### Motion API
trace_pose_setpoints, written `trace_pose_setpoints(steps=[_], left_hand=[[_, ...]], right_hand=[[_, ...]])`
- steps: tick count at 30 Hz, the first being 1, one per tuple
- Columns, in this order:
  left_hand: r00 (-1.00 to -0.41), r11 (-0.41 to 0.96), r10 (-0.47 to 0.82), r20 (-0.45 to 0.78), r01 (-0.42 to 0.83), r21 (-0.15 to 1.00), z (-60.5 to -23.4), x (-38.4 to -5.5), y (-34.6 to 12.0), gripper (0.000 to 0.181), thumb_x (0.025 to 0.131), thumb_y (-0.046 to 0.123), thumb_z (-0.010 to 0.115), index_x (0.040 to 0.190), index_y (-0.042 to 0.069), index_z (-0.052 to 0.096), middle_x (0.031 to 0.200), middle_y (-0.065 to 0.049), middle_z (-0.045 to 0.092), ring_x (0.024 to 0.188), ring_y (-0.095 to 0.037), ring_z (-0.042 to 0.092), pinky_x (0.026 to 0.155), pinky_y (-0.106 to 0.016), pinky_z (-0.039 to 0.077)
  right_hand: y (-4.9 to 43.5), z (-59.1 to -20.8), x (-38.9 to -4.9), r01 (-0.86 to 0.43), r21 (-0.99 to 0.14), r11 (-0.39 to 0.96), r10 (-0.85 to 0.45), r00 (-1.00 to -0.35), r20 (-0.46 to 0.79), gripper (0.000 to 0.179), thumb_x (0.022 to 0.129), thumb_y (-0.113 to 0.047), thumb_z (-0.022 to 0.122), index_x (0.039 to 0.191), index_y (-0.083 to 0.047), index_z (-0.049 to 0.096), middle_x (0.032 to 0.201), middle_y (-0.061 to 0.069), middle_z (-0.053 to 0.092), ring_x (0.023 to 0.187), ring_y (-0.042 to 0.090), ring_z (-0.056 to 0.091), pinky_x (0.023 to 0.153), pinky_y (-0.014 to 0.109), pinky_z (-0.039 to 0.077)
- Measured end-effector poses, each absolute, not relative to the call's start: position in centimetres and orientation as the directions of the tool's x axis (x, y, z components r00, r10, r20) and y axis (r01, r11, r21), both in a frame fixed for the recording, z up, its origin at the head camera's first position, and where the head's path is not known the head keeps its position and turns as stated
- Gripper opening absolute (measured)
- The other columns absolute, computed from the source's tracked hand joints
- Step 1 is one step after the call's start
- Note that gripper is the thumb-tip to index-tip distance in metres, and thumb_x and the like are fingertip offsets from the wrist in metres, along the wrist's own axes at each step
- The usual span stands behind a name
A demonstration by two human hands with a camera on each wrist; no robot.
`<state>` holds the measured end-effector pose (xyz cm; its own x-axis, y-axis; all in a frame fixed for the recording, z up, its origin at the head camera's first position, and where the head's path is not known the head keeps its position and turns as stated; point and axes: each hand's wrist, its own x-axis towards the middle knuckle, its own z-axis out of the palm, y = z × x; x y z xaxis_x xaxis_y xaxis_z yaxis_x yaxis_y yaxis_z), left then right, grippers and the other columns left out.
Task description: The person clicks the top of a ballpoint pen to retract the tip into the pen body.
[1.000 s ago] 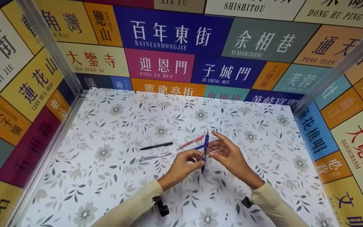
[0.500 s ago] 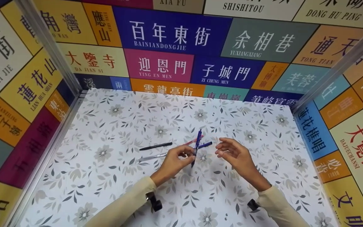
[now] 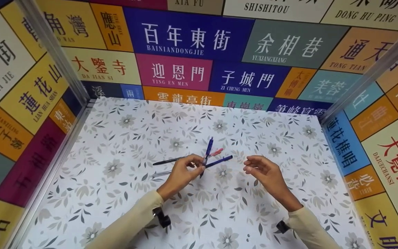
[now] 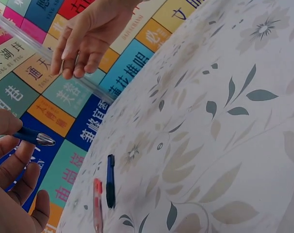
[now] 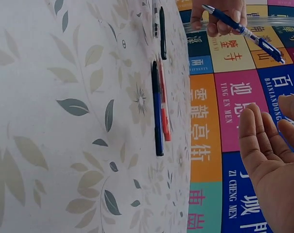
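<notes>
A long, pale beige left sleeve and a matching right sleeve are worn. Near their wrist ends, on the inner sides, a blocky black left wrist camera and a black right wrist camera are fixed.

The table has a white top patterned with grey flowers and leaves. Beyond its far edge stands a back wall of coloured blocks with Chinese characters and Latin letters; a similar left wall and right wall line its sides, a greyish left post and right post slanting up from its far corners.
</notes>
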<state>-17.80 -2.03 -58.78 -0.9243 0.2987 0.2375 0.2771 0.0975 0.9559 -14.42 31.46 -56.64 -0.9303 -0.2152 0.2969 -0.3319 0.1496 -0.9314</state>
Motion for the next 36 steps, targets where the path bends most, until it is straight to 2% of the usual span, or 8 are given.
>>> trace_pose_setpoints(steps=[10, 15, 19, 24, 31, 36], left_hand=[[-0.928, 0.131, 0.275, 0.252, 0.296, 0.946, -59.1, -18.5, -3.0, 0.012, 0.098, 0.009, 0.083, 0.109, 0.011, 0.081, 0.097, -0.002, 0.076, 0.094, -0.019, 0.067, 0.093, -0.054, 0.053], [-0.936, 0.160, 0.253, 0.244, 0.289, 0.944, -59.6, -19.4, -4.1, 0.014, 0.097, 0.006, 0.083, 0.110, 0.009, 0.080, 0.097, -0.002, 0.076, 0.095, -0.020, 0.068, 0.098, -0.055, 0.054], [-0.941, 0.174, 0.228, 0.250, 0.292, 0.940, -60.0, -20.3, -5.0, 0.015, 0.096, 0.001, 0.082, 0.110, 0.005, 0.079, 0.097, -0.004, 0.076, 0.095, -0.020, 0.069, 0.097, -0.052, 0.058], [-0.944, 0.224, 0.217, 0.249, 0.297, 0.928, -60.2, -21.1, -6.0, 0.014, 0.095, 0.001, 0.081, 0.109, 0.005, 0.079, 0.096, -0.002, 0.075, 0.094, -0.019, 0.069, 0.092, -0.045, 0.058], [-0.952, 0.295, 0.198, 0.235, 0.286, 0.912, -60.8, -22.2, -6.9, 0.016, 0.095, 0.004, 0.083, 0.111, 0.006, 0.081, 0.097, -0.003, 0.074, 0.097, -0.024, 0.068, 0.095, -0.055, 0.055], [-0.945, 0.346, 0.219, 0.244, 0.309, 0.886, -60.9, -22.9, -7.6, 0.015, 0.097, 0.005, 0.082, 0.112, 0.007, 0.080, 0.100, -0.004, 0.074, 0.098, -0.026, 0.067, 0.093, -0.051, 0.053]], right_hand=[[32.2, -57.3, -14.0, -0.353, -0.927, 0.125, -0.189, -0.926, 0.327, 0.034, 0.100, 0.014, 0.070, 0.133, 0.008, 0.069, 0.116, 0.039, 0.068, 0.101, 0.026, 0.077, 0.088, 0.031, 0.064], [32.6, -57.7, -13.7, -0.351, -0.929, 0.115, -0.184, -0.927, 0.328, 0.034, 0.100, 0.015, 0.069, 0.133, 0.011, 0.068, 0.116, 0.038, 0.069, 0.101, 0.028, 0.077, 0.087, 0.031, 0.064], [32.9, -58.0, -13.6, -0.354, -0.929, 0.110, -0.191, -0.925, 0.330, 0.034, 0.100, 0.016, 0.069, 0.133, 0.013, 0.067, 0.116, 0.040, 0.067, 0.102, 0.027, 0.077, 0.087, 0.031, 0.064], [33.1, -58.4, -13.4, -0.354, -0.930, 0.097, -0.192, -0.924, 0.332, 0.034, 0.099, 0.017, 0.069, 0.133, 0.013, 0.067, 0.115, 0.042, 0.066, 0.102, 0.026, 0.076, 0.087, 0.031, 0.064], [33.5, -58.7, -13.1, -0.320, -0.943, 0.097, -0.174, -0.938, 0.300, 0.034, 0.099, 0.015, 0.070, 0.133, 0.010, 0.069, 0.116, 0.042, 0.066, 0.101, 0.029, 0.076, 0.086, 0.032, 0.064], [33.8, -58.8, -12.8, -0.321, -0.942, 0.094, -0.174, -0.937, 0.302, 0.034, 0.099, 0.015, 0.071, 0.133, 0.011, 0.068, 0.116, 0.039, 0.068, 0.102, 0.031, 0.076, 0.085, 0.034, 0.065]])
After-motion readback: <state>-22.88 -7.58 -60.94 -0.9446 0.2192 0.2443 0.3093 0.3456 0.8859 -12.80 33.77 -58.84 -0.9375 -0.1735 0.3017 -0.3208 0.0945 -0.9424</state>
